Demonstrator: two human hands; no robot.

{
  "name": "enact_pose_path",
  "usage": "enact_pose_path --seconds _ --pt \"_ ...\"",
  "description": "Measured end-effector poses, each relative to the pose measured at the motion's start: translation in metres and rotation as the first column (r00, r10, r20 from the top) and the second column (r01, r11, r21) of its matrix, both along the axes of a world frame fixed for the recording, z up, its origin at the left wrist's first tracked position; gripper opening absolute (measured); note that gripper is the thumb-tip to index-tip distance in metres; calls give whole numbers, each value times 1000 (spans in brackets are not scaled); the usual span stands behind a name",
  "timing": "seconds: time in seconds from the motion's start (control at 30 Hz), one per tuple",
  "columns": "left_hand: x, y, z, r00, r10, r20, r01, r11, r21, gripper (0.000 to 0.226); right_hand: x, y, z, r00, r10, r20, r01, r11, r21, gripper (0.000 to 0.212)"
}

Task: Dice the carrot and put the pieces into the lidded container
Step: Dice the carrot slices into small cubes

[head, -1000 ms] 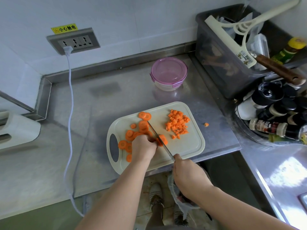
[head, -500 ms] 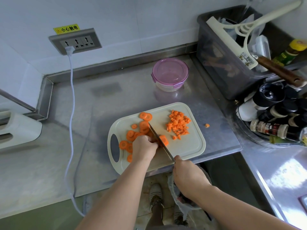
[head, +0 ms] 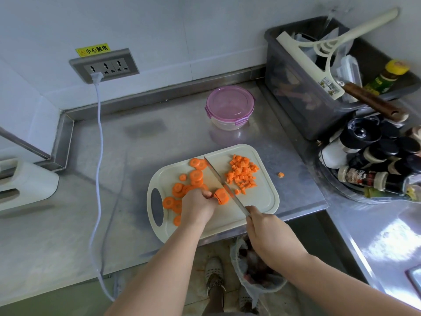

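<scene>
Left hand grip pinches carrot stack mid cutting board; right hand grip closed round knife. Tuck fingertips, cut straight down, even strips.

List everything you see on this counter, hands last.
cutting board: one, cream, front of the counter.
carrot slices: a dozen or so, orange, board's left half.
sliced stack: one, orange, mid-board.
diced carrot: one pile, orange, board's right half.
stray piece: one, orange, counter right of board.
knife: one, steel blade, between slices and dice.
lidded container: one, pink lid on, behind the board.
wall socket: one, grey, white cable plugged in.
bin: one, dark grey, right rear.
seasoning bottles: several, dark-capped, far right.
left hand: one, holds the stack.
right hand: one, grips the knife handle.
</scene>
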State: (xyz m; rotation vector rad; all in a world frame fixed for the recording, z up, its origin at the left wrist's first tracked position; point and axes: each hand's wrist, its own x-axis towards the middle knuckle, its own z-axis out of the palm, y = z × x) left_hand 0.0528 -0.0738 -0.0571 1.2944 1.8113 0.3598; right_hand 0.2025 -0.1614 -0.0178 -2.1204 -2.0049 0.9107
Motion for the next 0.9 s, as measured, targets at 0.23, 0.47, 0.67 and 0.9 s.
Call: enact_pose_path --seconds 0.23,0.47,0.67,0.9 --pt "6 -2 -5 946 -200 -254 214 976 28 39 24 1 4 997 -37 69 37 999 1 28" --pt "6 -6 -4 908 -233 -349 262 964 39 32 30 -2 1 997 -50 52 50 999 -3 29" --pt "2 -9 -5 891 -280 -357 316 948 46 31 36 -3 1 998 -31 49 32 999 -10 25" --pt "-4 -6 -2 881 -315 -352 341 940 12 26 43 -4 0 999 -35 39 35 999 -12 23"
